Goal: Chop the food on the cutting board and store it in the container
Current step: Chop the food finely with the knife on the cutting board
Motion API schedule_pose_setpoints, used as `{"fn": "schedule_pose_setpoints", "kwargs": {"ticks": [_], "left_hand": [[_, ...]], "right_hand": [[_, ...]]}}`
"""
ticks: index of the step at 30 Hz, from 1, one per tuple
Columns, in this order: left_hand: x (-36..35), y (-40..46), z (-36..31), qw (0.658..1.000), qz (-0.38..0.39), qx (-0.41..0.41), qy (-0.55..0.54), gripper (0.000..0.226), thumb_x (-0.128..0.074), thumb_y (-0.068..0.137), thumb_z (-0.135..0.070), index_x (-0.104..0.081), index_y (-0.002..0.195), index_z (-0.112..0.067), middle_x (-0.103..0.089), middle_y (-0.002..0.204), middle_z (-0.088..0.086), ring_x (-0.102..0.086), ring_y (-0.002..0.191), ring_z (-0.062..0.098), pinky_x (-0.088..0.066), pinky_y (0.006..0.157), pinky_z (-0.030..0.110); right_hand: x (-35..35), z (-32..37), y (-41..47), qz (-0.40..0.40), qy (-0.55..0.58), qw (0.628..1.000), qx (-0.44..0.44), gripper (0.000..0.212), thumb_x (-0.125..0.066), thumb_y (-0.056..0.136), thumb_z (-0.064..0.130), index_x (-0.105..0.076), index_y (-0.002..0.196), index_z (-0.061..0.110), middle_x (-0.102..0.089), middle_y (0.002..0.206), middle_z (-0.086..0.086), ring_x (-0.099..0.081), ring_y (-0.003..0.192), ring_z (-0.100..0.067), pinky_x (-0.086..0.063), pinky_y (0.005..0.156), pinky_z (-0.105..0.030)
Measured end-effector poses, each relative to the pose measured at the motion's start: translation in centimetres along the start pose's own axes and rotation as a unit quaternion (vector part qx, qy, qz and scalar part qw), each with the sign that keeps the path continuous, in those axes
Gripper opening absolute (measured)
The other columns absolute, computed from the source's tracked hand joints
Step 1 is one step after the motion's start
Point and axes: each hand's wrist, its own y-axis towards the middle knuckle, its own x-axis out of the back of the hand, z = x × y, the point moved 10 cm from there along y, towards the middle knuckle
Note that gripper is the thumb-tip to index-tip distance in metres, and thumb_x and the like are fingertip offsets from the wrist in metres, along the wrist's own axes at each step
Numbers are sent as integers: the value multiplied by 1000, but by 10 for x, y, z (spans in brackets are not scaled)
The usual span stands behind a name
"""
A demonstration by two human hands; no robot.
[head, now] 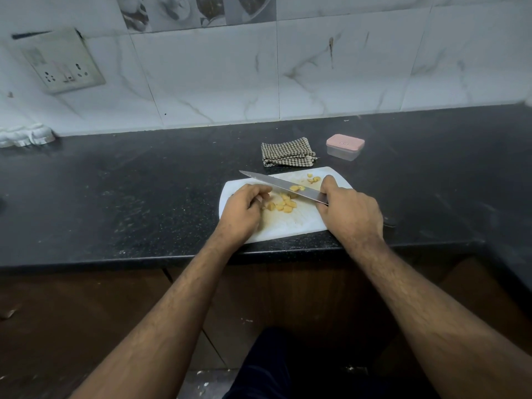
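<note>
Your counter [144, 180] is black speckled stone, backed by a white marbled tile wall [331, 70]. On that wall, far left, hangs a tilted socket plate [62, 61]; along the top runs a grey picture tile [195, 11] with nothing readable on it. At the counter's left end sits a white crumpled cloth [24, 135].

The white board [290, 223] lies at the counter's front edge, right before you. Behind it, just apart, is a folded checked towel [286, 152], and to the towel's right a clear box [344, 147] with a pink lid on; the lid carries a small mark too blurred to read.

Your right hand [349, 210] is wrapped around the knife [283, 184] handle, forefinger up near the blade's heel; the blade slants left across the board, its tip past the board's far left edge. Your left hand [244, 210] has its fingers curled, fingertips at the main heap; I cannot tell whether it pinches a piece.

The yellow pieces [283, 204] lie mid-board under the blade, with a few strays [313, 178] near the far right corner. Nothing blocks the way from board to box.
</note>
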Motion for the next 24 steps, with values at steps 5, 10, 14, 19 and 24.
{"fn": "schedule_pose_setpoints", "kwargs": {"ticks": [5, 10, 14, 19, 24], "left_hand": [[4, -1, 0, 999, -33, -25, -9, 18, -63, 100, -21, -58, 116, -28, -53, 102, -4, -53, 89, 7, -47, 77, 24], [-4, 1, -4, 999, -14, -31, 14, 29, -65, 98, -28, -50, 122, -32, -46, 98, -4, -47, 91, 12, -42, 80, 30], [-13, 1, -18, 994, -12, -62, 91, 25, -67, 95, -33, -57, 117, -31, -45, 102, -8, -49, 103, 16, -48, 93, 42], [-27, 8, -57, 968, -39, -147, 198, 37, -67, 96, -36, -65, 132, -30, -49, 119, -1, -45, 111, 19, -41, 94, 36], [-40, 30, -48, 979, 30, -109, 171, 32, -65, 98, -44, -68, 129, -40, -55, 134, -14, -33, 137, 11, -13, 95, 31]], "right_hand": [[1, -1, 0, -10, 7, 1000, 0, 25, -55, 99, 40, -44, 115, 25, -61, 81, 6, -61, 69, -16, -58, 63, -37], [7, 3, -1, -68, -51, 996, 19, 48, -59, 95, 52, -41, 128, 22, -64, 91, 5, -65, 72, -18, -40, 51, -29], [5, 3, 2, -79, -57, 995, 26, 68, -50, 88, 72, -39, 131, 20, -65, 97, 5, -66, 79, -18, -41, 53, -30], [1, 5, 5, -79, -50, 995, 35, 76, -42, 83, 81, -42, 130, 21, -65, 99, 6, -67, 80, -16, -43, 55, -30], [1, 0, 4, -64, -38, 997, 25, 63, -44, 89, 74, -43, 124, 21, -63, 99, 4, -66, 81, -16, -47, 56, -31]]}}
